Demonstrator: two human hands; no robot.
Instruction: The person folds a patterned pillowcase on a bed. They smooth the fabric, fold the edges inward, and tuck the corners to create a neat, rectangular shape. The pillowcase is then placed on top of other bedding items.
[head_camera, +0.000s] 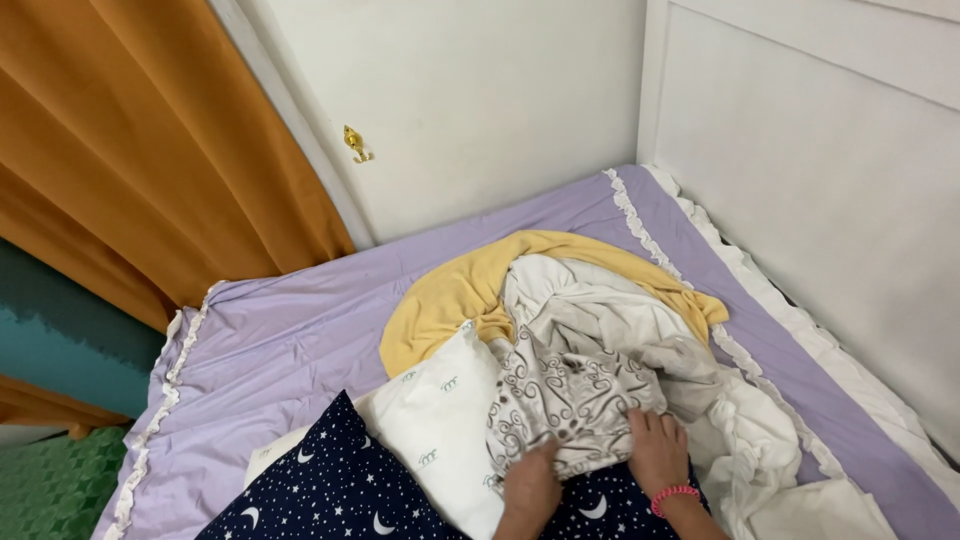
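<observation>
A heap of laundry lies on a bed with a lilac sheet (300, 330). My left hand (530, 485) and my right hand (657, 450) both clutch the lower edge of a grey cloth with a dark swirl pattern (565, 395). A pink bead bracelet (674, 494) circles my right wrist. Under and behind the grey cloth are a white cloth (600, 300) and a yellow cloth (450, 295). A white pillow with small green marks (435, 420) lies left of my left hand.
A navy pillow with white moons and stars (330, 490) lies at the front. More white fabric (770, 450) is bunched at the right. White walls (830, 170) enclose the bed's far and right sides. An orange curtain (130, 140) hangs at the left, near a brass hook (354, 143).
</observation>
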